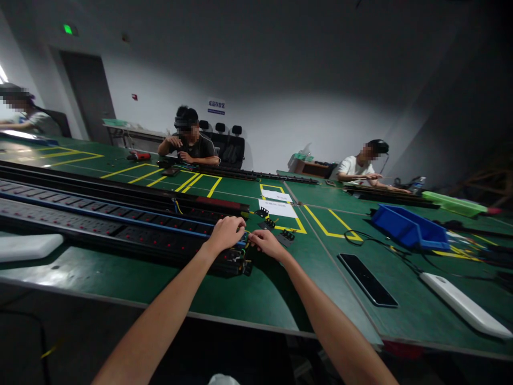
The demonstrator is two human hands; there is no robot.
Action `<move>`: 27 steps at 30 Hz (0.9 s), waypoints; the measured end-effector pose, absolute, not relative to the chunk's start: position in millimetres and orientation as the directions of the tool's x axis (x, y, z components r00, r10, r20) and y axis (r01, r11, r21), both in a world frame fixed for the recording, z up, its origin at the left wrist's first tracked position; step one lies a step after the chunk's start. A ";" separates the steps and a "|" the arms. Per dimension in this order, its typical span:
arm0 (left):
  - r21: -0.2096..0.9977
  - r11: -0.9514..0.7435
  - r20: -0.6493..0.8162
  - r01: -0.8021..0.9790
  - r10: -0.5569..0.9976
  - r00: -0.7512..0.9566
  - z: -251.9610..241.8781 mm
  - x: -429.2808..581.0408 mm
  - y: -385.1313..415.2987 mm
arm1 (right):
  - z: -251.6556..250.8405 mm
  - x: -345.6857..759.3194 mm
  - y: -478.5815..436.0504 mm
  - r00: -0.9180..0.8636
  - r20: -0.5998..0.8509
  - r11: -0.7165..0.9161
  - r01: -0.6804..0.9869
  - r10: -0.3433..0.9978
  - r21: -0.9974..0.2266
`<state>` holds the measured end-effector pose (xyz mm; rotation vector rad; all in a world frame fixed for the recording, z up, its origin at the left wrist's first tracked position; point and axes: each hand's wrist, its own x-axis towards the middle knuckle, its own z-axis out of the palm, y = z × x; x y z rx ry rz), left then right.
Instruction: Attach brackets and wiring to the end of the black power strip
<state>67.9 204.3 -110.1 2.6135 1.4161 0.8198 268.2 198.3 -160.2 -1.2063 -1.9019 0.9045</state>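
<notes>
Working at the near edge of the green table [324,267], we have both hands together at one end of a long black socket strip [160,239], which runs along that edge from the table's left side toward its middle. Our left hand [226,234] curls over the strip's end, fingers bent and drawn in; our right hand [267,243] meets it there, thumb and forefinger narrowed to a pinch beside the thin wires [241,256]. What lies between our fingertips is too small to make out, so we cannot tell whether either hand grips a wire.

Just beyond our right hand lie small black brackets [286,237], with white paper sheets [276,207] farther toward the far edge. To our right, near the near edge, a dark-screened phone [367,279] lies flat, with a blue plastic bin [409,227] beyond it.
</notes>
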 end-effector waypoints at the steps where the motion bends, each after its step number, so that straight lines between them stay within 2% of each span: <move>1: 0.291 -0.578 0.422 0.763 0.793 0.440 -110.4 67.7 204.3 | -161.1 268.2 199.2 -0.318 0.186 0.320 0.445 0.930 -0.837; 27: 0.237 -0.620 0.395 0.748 0.765 0.509 -112.4 65.5 206.6 | -161.5 266.6 201.3 -0.284 0.197 0.318 0.487 0.938 -0.813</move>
